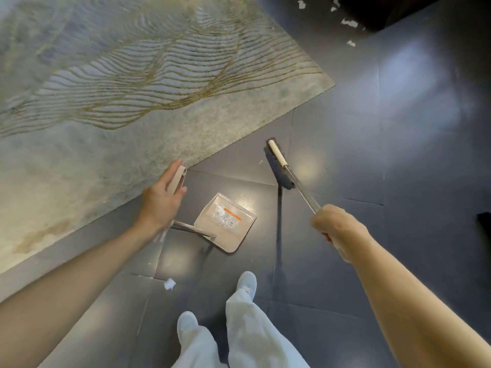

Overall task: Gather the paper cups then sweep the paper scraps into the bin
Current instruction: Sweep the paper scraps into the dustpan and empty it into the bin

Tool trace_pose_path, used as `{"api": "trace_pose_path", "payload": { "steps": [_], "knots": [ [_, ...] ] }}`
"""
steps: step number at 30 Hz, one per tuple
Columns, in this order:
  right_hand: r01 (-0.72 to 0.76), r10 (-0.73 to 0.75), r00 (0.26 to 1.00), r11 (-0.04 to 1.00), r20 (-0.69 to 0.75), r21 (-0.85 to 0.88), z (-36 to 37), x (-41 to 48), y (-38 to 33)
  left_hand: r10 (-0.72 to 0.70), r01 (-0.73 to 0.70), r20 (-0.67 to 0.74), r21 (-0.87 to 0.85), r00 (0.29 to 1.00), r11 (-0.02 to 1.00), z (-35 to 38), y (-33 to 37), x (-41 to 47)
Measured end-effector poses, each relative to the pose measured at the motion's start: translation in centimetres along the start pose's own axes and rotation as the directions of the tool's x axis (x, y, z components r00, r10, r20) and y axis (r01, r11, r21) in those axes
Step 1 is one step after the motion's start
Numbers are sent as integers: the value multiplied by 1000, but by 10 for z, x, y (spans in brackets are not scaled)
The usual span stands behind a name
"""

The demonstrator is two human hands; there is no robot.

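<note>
Head view: the sweeping stage, partly complete. The left hand (162, 197) has its grip closed round the beige top of the upright handle of a long-handled dustpan (228, 229). The pan lies on the dark tiled floor (398, 155), just off the edge of a patterned rug (132, 88). The right hand (337, 229) has its grip wrapped tight on the metal shaft of a broom (279, 166). The broom's dark bristle head is at floor level, near the pan but apart from it.

Done, as far as can be seen: a few white scraps (220, 208) lie inside the pan.

Left to do:
- a crumpled scrap (170, 284) sits on the tiles beside the person's left shoe (187, 324);
- a tiny fleck (260, 162) lies just beside the bristles;
- several torn pieces (349, 22) are scattered well away at the top right, by a dark piece of furniture.

No paper cups and no bin are in view, so the gathering of the cups cannot be confirmed. It is judged finished, since broom and dustpan are in use. By the same judgement, roughly the latter half of the sweeping remains, and then the pan must be emptied into the bin
</note>
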State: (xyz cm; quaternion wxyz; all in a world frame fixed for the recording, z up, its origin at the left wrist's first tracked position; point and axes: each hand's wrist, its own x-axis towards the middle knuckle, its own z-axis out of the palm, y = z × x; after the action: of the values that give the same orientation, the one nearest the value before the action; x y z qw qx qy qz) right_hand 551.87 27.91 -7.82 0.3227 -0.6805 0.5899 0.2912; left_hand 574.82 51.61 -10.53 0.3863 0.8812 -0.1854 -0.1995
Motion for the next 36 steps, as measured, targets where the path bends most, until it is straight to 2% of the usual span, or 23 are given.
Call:
{"api": "trace_pose_path", "payload": {
  "steps": [4,7,12,17,23,26,29,33,36],
  "knots": [
    [69,-71,996,997,-61,-35,-20,27,-32,-21,22,-40,20,999,1000,5,10,17],
    [106,-111,992,990,-53,-93,-25,59,-57,-16,17,-30,35,999,999,16,13,32],
    [177,-167,984,953,62,-247,-10,92,-75,-8,9,-33,49,999,999,28,19,56],
    [256,-185,957,903,223,-347,25,67,-61,-17,19,-37,50,999,999,25,20,68],
    [276,-163,899,932,407,-236,13,13,-20,0,1,-19,54,1000,999,29,18,55],
    [330,-206,896,902,393,-279,-1,-13,0,20,-18,-29,69,999,997,24,4,34],
    [355,-232,895,887,382,-295,0,-39,6,33,-32,-32,12,999,999,8,-15,2],
    [361,-271,894,907,356,-216,27,-77,3,36,-36,-70,7,997,999,-32,-50,-51],
    [376,-314,890,915,330,-145,64,-111,6,26,-33,-111,-61,993,998,-69,-79,-96]
  ]
}}
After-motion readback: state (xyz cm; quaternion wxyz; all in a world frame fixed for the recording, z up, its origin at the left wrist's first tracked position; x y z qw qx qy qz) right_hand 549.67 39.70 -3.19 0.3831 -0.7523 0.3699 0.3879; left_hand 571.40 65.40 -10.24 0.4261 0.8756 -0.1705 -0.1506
